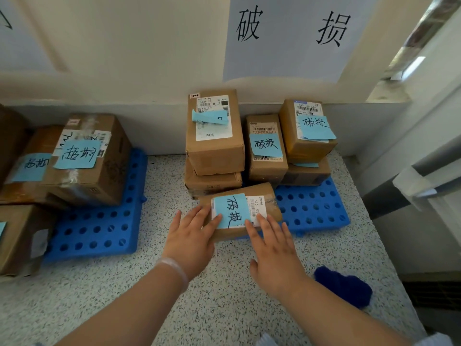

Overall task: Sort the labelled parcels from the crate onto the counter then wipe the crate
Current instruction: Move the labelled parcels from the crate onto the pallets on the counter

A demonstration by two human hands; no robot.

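**Parcel set at the front of the damaged pile, both grips flat on it**

The parcel (239, 211) lies at the near edge of the blue pallet (314, 208), just in front of the stacked boxes (214, 136) that fill the pallet's far side. Its blue note carries the same handwriting as theirs and appears to match the wall sign (287, 33) above the pallet. My left grip (192, 236) rests on the parcel's left end with fingers straight. My right grip (272, 243) has straight fingertips on the near edge by the shipping label. Neither is curled round anything, and both simply press down from above.

I judge this to be the sorting step, at the point of placing, with the parcel seated and only needing a nudge square against the stack. Next I should lift both grips clear without dragging the loose note, then go for another parcel. The crate is not in view, so I cannot tell how many remain. A dark blue cloth (344, 285) lies on the table (224, 308) near the pallet's front right corner, probably for the wipe. A second pile (84, 158) with different notes sits well to the pallet's left.
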